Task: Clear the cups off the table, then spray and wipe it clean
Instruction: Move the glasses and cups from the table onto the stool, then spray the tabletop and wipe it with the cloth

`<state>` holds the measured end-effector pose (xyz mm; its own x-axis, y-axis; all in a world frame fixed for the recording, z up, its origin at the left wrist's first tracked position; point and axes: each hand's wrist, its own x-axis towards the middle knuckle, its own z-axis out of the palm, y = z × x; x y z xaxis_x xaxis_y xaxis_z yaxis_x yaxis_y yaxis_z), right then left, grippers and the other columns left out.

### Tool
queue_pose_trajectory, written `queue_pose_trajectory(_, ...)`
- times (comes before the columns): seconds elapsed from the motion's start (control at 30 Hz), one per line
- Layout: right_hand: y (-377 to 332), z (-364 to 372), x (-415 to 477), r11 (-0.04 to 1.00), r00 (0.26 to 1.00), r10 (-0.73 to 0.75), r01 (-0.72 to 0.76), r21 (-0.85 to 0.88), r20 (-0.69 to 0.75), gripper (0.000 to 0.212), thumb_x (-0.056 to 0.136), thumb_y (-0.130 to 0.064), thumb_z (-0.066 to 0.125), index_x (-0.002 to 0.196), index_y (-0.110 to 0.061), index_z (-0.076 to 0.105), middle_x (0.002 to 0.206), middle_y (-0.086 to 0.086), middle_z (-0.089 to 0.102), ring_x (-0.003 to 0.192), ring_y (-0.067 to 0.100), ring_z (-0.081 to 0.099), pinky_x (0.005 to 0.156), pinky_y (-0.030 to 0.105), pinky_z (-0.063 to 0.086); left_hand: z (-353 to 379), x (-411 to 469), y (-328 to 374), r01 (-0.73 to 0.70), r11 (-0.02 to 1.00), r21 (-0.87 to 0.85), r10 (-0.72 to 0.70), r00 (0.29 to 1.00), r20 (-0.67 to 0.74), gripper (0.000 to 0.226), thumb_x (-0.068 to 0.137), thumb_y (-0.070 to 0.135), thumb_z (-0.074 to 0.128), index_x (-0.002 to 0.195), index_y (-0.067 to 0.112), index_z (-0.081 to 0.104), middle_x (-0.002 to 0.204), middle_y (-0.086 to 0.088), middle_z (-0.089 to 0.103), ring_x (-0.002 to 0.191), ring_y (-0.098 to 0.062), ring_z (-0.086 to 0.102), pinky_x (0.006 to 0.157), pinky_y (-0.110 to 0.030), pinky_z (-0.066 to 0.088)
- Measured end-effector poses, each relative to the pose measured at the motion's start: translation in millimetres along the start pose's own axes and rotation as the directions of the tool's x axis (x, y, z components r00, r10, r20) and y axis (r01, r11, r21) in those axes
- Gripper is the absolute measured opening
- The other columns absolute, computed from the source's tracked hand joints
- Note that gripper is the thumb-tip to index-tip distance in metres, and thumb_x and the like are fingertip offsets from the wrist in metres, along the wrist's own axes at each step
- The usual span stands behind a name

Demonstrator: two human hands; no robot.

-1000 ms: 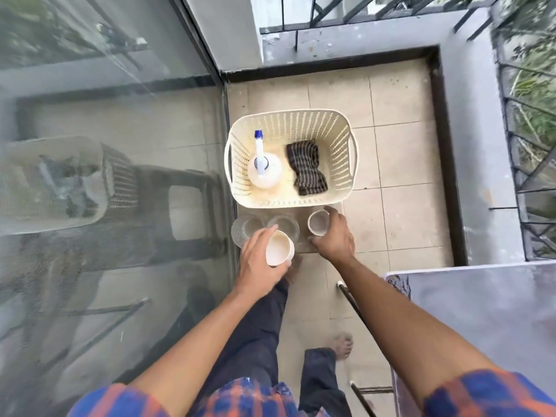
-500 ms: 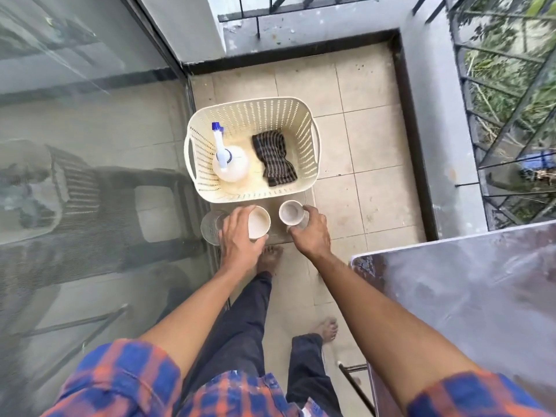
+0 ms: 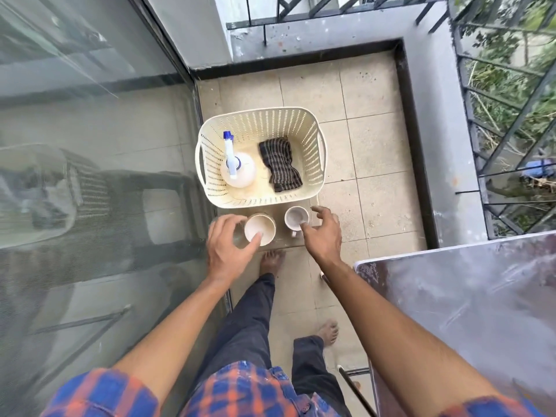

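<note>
A cream cup (image 3: 261, 227) stands on a low brown stool (image 3: 282, 240) in front of a basket. My left hand (image 3: 230, 251) grips it, thumb on the near rim and fingers curled over its left side. A clear glass (image 3: 239, 237) shows partly under that hand. A small white mug (image 3: 296, 218) stands to the right. My right hand (image 3: 323, 236) hovers beside it with fingers spread, one fingertip at the mug's rim. The glossy grey table (image 3: 457, 302) is at the lower right.
A cream perforated basket (image 3: 261, 123) on the stool holds a white spray bottle (image 3: 240, 171) with a blue nozzle and a dark striped cloth (image 3: 279, 167). A glass door (image 3: 90, 176) runs along the left. Tiled floor and a railing lie to the right.
My right hand has let go of the white mug and spread open. My left hand has brought the cream cup down onto the stool next to the mug.
</note>
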<state>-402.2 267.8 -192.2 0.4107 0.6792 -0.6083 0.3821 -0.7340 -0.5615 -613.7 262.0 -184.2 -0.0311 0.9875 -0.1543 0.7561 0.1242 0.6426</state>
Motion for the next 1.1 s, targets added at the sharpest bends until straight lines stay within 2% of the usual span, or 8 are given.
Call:
queue_pose_trajectory(0.2,-31.4,-17.8,-6.3,0.972,0.957,-0.118,0.166,0.167,-0.265,0.02,0.088,-0.012,0.063,0.101,-0.027,0.067,0.1,-0.01,0.065,0.08,0.002,0.062,0.081,0.038,0.055,-39.3,42.0,16.7,0.014,0.987,-0.159,-0.028,0.996,-0.084,0.049,0.087,0.006,0.07,0.135,0.008,0.057,0.126,-0.007,0.059,0.112,-0.018,0.058,0.097,-0.046,0.054)
queue_pose_trajectory(0.33,-75.4,-16.3,19.6,0.955,0.952,-0.277,0.288,0.077,-0.128,0.015,0.09,-0.015,0.065,0.101,-0.026,0.068,0.09,-0.01,0.067,0.082,0.007,0.063,0.08,0.036,0.057,-39.5,91.2,13.9,0.124,0.974,-0.188,-0.127,0.992,-0.003,0.078,0.084,0.002,0.062,0.156,0.013,0.036,0.153,-0.01,0.046,0.141,-0.026,0.047,0.117,-0.048,0.04)
queue_pose_trajectory(0.47,-111.4,9.5,66.0,0.924,0.94,-0.307,0.333,-0.191,0.151,0.042,0.089,-0.025,0.069,0.13,-0.024,0.06,0.121,0.0,0.065,0.102,0.017,0.063,0.094,0.036,0.053,-30.4,136.7,4.7,0.278,0.949,-0.147,-0.245,0.947,0.209,0.089,0.084,-0.01,0.057,0.163,0.016,0.024,0.167,-0.006,0.03,0.147,-0.019,0.038,0.122,-0.039,0.034)
queue_pose_trajectory(0.6,-123.1,39.7,111.5,0.901,0.956,-0.181,0.256,-0.35,0.233,0.061,0.083,-0.026,0.07,0.141,-0.02,0.05,0.142,0.012,0.047,0.123,0.033,0.055,0.107,0.043,0.046,-14.9,162.4,-9.3,0.239,0.967,-0.093,-0.203,0.935,0.292,0.104,0.077,-0.015,0.066,0.164,0.018,0.018,0.168,-0.006,0.028,0.151,-0.025,0.034,0.121,-0.042,0.033)
queue_pose_trajectory(0.8,-109.2,74.3,150.1,0.838,0.96,-0.027,0.174,-0.518,0.279,0.083,0.084,-0.027,0.073,0.152,-0.021,0.026,0.159,0.015,0.021,0.14,0.041,0.037,0.112,0.05,0.042,10.7,177.5,-32.6,0.167,0.965,-0.203,-0.099,0.947,0.305,0.126,0.063,0.024,0.096,0.162,0.032,0.019,0.168,0.001,0.03,0.153,-0.015,0.03,0.124,-0.028,0.022)
queue_pose_trajectory(0.97,-103.1,85.1,159.6,0.778,0.967,-0.148,0.243,-0.58,0.206,0.077,0.084,-0.021,0.075,0.144,-0.019,0.028,0.151,0.019,0.026,0.129,0.043,0.047,0.104,0.05,0.048,27.6,180.6,-16.8,-0.058,0.981,-0.188,0.072,0.995,0.07,0.09,0.074,0.029,0.093,0.147,0.006,0.046,0.152,0.009,0.041,0.138,0.005,0.036,0.107,-0.003,0.023)
queue_pose_trajectory(1.03,-98.3,84.2,164.8,0.763,0.954,-0.234,0.3,-0.572,0.188,0.069,0.084,-0.008,0.068,0.141,-0.016,0.031,0.143,0.02,0.034,0.119,0.043,0.055,0.098,0.049,0.052,29.4,180.5,-6.7,-0.069,0.979,-0.194,0.064,0.998,-0.028,0.072,0.082,0.03,0.087,0.138,0.0,0.052,0.139,0.005,0.053,0.124,0.017,0.044,0.1,-0.002,0.029)
queue_pose_trajectory(1.1,-100.6,78.4,168.3,0.796,0.954,-0.238,0.299,-0.526,0.182,0.065,0.085,-0.005,0.066,0.141,-0.015,0.035,0.136,0.018,0.042,0.113,0.04,0.058,0.088,0.046,0.055,28.8,180.0,1.4,-0.064,0.971,-0.23,0.048,0.996,-0.075,0.058,0.087,0.026,0.082,0.13,-0.003,0.055,0.132,0.002,0.058,0.113,0.012,0.054,0.097,-0.004,0.035)
